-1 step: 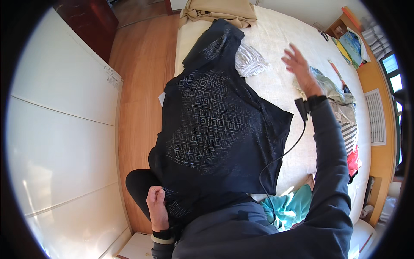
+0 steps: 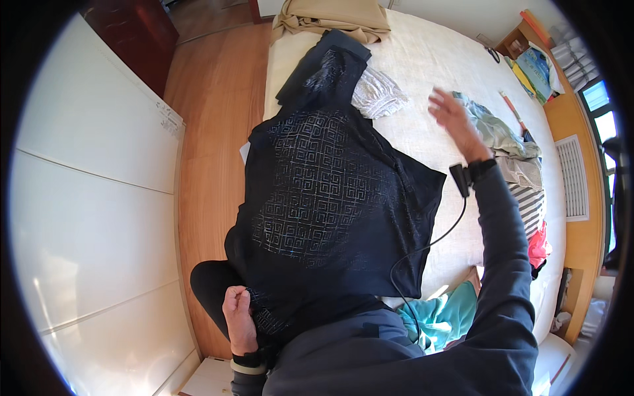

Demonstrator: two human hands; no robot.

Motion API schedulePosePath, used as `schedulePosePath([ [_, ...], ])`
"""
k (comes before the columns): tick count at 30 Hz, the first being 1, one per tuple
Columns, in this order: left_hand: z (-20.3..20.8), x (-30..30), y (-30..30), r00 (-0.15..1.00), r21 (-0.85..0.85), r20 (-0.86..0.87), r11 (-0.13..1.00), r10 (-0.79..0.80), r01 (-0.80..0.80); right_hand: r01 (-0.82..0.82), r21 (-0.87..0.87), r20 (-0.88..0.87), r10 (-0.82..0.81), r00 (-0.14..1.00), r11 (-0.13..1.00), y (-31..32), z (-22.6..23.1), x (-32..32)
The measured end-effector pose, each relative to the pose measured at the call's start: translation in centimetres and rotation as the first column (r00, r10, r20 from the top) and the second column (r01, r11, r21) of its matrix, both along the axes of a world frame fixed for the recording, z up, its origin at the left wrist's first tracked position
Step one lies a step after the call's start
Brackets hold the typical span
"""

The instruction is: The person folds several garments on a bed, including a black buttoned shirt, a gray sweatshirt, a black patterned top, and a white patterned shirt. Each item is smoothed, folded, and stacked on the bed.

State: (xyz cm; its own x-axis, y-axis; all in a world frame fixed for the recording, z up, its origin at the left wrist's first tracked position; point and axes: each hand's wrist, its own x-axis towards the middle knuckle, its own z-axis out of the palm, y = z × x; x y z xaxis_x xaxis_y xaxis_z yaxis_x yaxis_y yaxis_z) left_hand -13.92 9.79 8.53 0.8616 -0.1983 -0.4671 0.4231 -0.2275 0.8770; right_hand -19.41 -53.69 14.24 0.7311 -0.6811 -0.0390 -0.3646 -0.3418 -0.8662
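A black garment [image 2: 314, 191] with a silvery square-maze pattern lies spread over the bed's near-left side and my lap. Its far end narrows and overlaps a black folded part near the far edge. At the garment's near-left edge, my left hand [image 2: 240, 320] is closed, thumb against fingers, gripping the black cloth. My right hand [image 2: 456, 124] hovers over the bed, right of the garment and apart from it. Its fingers are stretched out and hold nothing. Beside the garment's far end sits a bunched white patterned cloth [image 2: 380, 94].
A tan folded cloth [image 2: 333, 18] lies at the bed's far end. Along the right side are a pale green garment [image 2: 492, 125], a striped cloth [image 2: 528, 208] and a red one [image 2: 539, 244]. Teal cloth [image 2: 446, 313] lies by my right side. A black cable [image 2: 432, 243] hangs from my right wrist.
My right hand has come slightly nearer to me, its fingers less spread. The whole view has shifted a little. My left hand keeps its grip on the garment.
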Motion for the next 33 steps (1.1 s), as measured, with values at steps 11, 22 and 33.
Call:
schedulePosePath([
  [11, -0.6, -0.2, 0.2, 0.999, 0.008, 0.008, 0.999, 0.035, -0.035, 0.479, 0.054, -0.421, -0.415, 0.806, 0.876, 11.8, -10.1, -15.2],
  [22, -1.9, 0.0, 0.6, 0.999, -0.045, -0.01, 0.998, 0.042, -0.043, 0.53, 0.419, -0.274, -0.454, 0.848, 0.737, 10.2, -11.8, -15.2],
  [33, -1.8, 0.1, 0.4, 0.999, 0.014, -0.033, 0.999, 0.041, -0.041, 0.602, 0.294, 0.058, -0.642, 0.764, 0.742, -7.7, -11.2, -11.6],
])
